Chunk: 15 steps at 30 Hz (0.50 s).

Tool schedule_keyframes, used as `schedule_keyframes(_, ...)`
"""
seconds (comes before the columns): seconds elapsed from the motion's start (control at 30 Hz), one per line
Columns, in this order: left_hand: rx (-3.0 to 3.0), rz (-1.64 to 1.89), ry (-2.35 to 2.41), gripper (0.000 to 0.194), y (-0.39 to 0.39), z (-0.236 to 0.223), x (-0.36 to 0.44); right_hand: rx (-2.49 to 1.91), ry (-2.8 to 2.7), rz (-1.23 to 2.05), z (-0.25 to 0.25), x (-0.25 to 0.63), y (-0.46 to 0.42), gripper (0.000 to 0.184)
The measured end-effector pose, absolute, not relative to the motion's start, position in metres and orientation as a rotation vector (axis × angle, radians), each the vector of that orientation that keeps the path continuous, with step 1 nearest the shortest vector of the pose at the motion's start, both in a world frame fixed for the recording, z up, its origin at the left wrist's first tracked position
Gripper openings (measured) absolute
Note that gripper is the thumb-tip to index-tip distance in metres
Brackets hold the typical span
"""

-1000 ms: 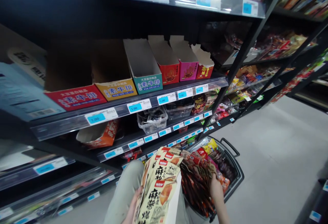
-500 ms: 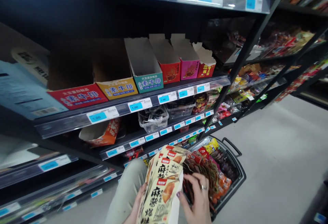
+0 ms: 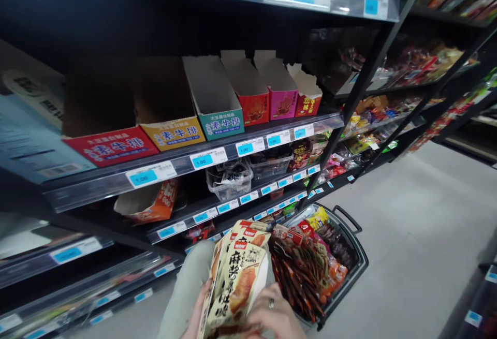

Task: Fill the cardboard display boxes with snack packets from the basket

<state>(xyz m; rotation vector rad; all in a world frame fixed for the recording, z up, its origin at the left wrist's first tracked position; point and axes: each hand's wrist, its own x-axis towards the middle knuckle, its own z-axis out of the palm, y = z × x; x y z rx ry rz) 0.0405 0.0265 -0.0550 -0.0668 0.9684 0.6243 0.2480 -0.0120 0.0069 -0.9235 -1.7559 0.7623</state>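
Observation:
A stack of cream-coloured snack packets [image 3: 238, 277] with red labels and black lettering is held upright at the bottom of the head view, over my knee. My left hand [image 3: 199, 310] grips the stack along its left side, its fingers mostly hidden behind it. My right hand [image 3: 274, 313], with a ring on one finger, is closed at the lower right of the stack, its fingers curled on a packet there. A black-rimmed basket [image 3: 363, 261] stands just beyond my right hand, filled with dark stick-shaped snacks [image 3: 297, 279], orange packets [image 3: 334, 277] and a yellow packet [image 3: 318, 218].
Black shelving [image 3: 334, 121] with blue price tags runs across the front. Open cartons, among them a red carton [image 3: 112, 145] and a teal carton [image 3: 222, 121], line the middle shelf. Clear plastic tubs [image 3: 231, 186] sit below. Grey floor [image 3: 419, 215] extends at the right.
My right hand has gone from the stack's right edge down and left to its lower part, fingers now curled. The front packet has shifted down, uncovering more of the one behind.

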Motion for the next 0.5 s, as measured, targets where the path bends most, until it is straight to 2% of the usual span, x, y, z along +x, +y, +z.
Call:
schedule_keyframes(0.07, -0.110, 0.611, 0.961, 0.111, 0.026, -0.061, 0.037, -0.787, -1.552, 0.969, 0.006, 0.249, -0.011, 0.042)
schedule_keyframes(0.17, -0.211, 0.591, 0.950, 0.099, 0.027, -0.069, 0.033, -0.720, -0.875, 1.124, 0.008, 0.258, -0.006, 0.045)
schedule_keyframes(0.23, -0.267, 0.578, 0.927, 0.099, 0.028, -0.074, 0.030, -0.650, -0.501, 1.176, 0.011, 0.269, -0.001, 0.038)
schedule_keyframes(0.3, -0.301, 0.571, 0.905, 0.103, 0.028, -0.077, 0.029, -0.628, -0.350, 1.196, 0.012, 0.282, 0.002, 0.026)
schedule_keyframes(0.4, -0.335, 0.596, 0.906, 0.105, 0.029, -0.078, 0.027, -0.887, -0.296, 1.077, 0.007, 0.306, 0.001, 0.020)
schedule_keyframes(0.5, -0.322, 0.630, 0.959, 0.097, 0.029, -0.074, 0.025, -1.222, -0.216, 0.963, -0.011, 0.346, -0.007, 0.038)
